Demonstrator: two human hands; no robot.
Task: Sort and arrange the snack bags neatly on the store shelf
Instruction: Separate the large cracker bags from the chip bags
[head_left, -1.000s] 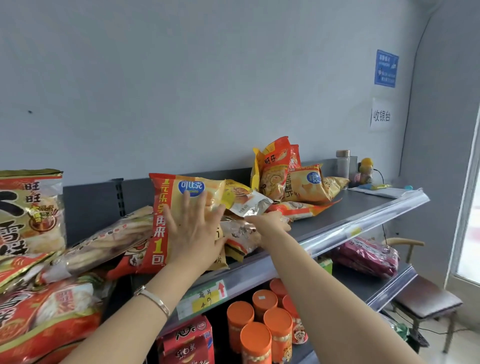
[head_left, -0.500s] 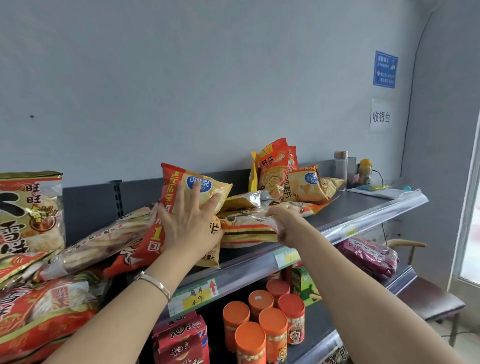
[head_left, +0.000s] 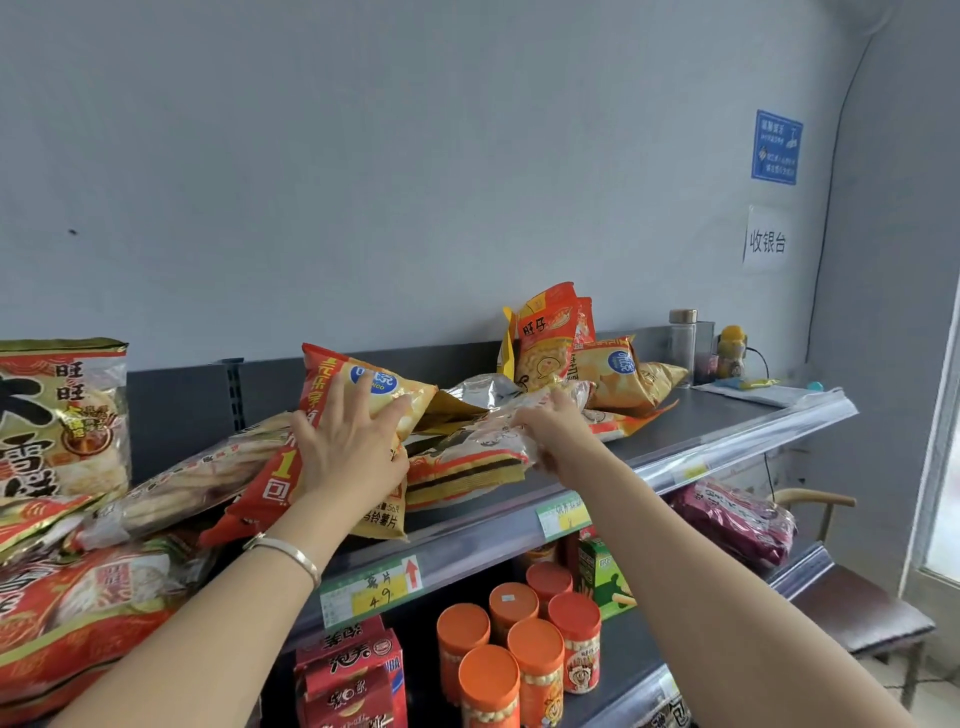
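While L hand (head_left: 347, 451) presses chip bag (head_left: 340, 375) w/ fingers spread, R hand (head_left: 555, 435) pinches striped bag (head_left: 465, 470).

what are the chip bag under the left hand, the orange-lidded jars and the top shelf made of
Chip bag: thin glossy plastic film, creased and dented under the left hand. Orange-lidded jars: probably clear plastic, since the contents show through the walls; lids look matte plastic. Top shelf: likely painted metal, flat dark grey with a dull sheen.
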